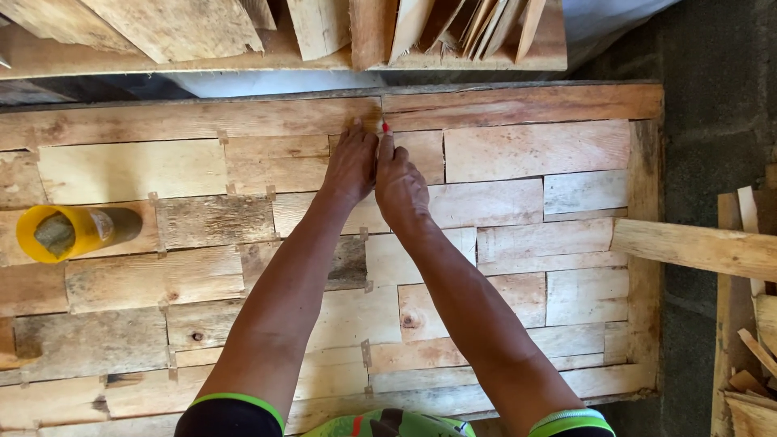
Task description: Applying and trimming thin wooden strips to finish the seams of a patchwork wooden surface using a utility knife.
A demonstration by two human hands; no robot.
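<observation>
A panel of pieced wooden boards [502,162] lies flat below me, framed by longer planks. Both my arms reach across it to its far edge. My left hand [350,166] rests palm down on the boards, fingers pointing at the seam in the top plank. My right hand [398,182] lies right beside it, fingers pinched on a small red-tipped object [385,127] at that seam. What the object is cannot be made out.
A yellow cylindrical container [69,232] lies on its side on the panel at the left. Stacked planks and offcuts [324,32] lean beyond the far edge. A loose plank [696,247] and wood scraps [753,356] lie on the dark floor at right.
</observation>
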